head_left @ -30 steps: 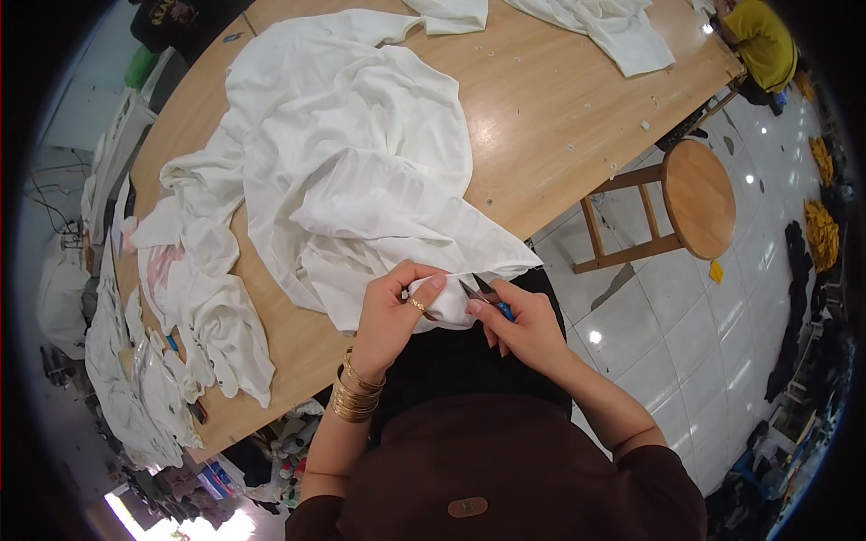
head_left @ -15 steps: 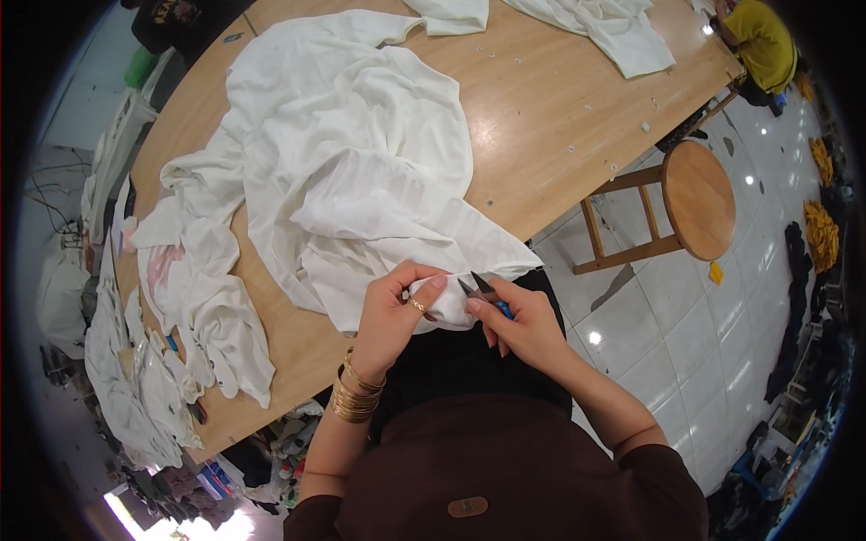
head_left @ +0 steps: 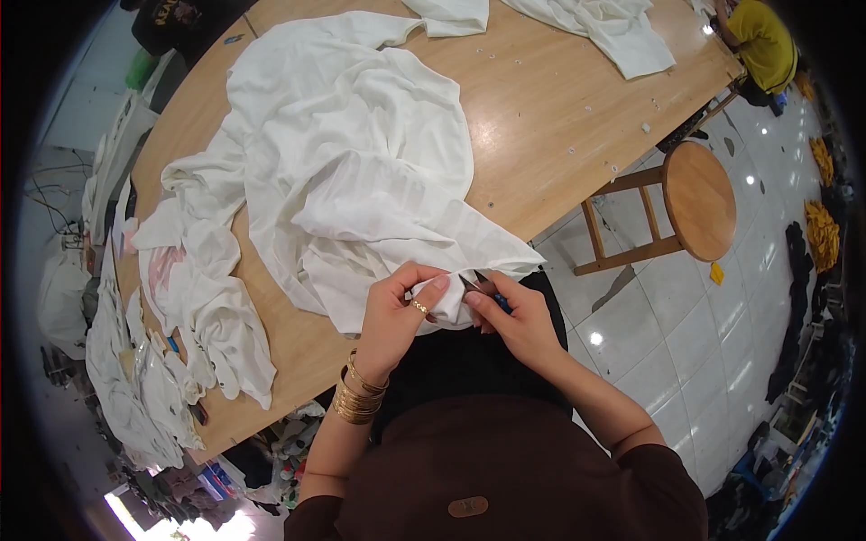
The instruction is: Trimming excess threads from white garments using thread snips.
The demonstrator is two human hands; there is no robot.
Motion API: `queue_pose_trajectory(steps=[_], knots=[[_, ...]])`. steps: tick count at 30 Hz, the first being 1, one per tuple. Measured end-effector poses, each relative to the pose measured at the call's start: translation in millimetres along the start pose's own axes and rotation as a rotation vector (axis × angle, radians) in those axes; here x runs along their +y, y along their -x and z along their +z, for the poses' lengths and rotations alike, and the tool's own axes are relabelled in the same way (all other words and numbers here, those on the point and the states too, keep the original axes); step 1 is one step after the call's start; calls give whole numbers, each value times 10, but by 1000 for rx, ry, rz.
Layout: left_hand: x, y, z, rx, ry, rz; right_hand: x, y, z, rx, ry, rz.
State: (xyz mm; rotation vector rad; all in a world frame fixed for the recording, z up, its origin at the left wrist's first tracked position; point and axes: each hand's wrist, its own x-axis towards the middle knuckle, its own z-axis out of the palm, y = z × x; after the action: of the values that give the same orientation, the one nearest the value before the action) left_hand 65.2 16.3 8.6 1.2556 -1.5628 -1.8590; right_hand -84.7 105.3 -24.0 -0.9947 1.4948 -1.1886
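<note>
A large white garment (head_left: 352, 117) lies crumpled over the near part of the table, and its lower edge reaches my lap. My left hand (head_left: 394, 307), with a ring and gold bangles on the wrist, pinches a fold of this cloth between thumb and fingers. In my right hand (head_left: 521, 317) is a small pair of thread snips (head_left: 502, 303) with blue handles and dark blades. Their blades point left, against the held edge of the cloth. The fingers of my right hand hide most of the snips, and the cloth covers part of the left fingers.
More white garments lie on the wooden table (head_left: 532, 162), at its left side (head_left: 221, 316) and far edge (head_left: 600, 32). Right of the table stands a wooden stool (head_left: 699, 200) on the tiled floor. A person in yellow (head_left: 762, 45) is at the far right; another in black (head_left: 171, 22) is at the far left.
My right hand has turned a little and drawn in its fingers. The snips' blades, seen spread before, now look closer together and are partly hidden. My left hand keeps its pinch.
</note>
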Motion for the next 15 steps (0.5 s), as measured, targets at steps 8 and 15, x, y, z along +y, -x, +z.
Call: queue_pose_trajectory(steps=[8, 15], knots=[[-3, 33, 58, 52, -59, 67, -112, -82, -63, -154, -371, 311], [-54, 28, 60, 73, -144, 109, -94, -71, 37, 24, -216, 133]])
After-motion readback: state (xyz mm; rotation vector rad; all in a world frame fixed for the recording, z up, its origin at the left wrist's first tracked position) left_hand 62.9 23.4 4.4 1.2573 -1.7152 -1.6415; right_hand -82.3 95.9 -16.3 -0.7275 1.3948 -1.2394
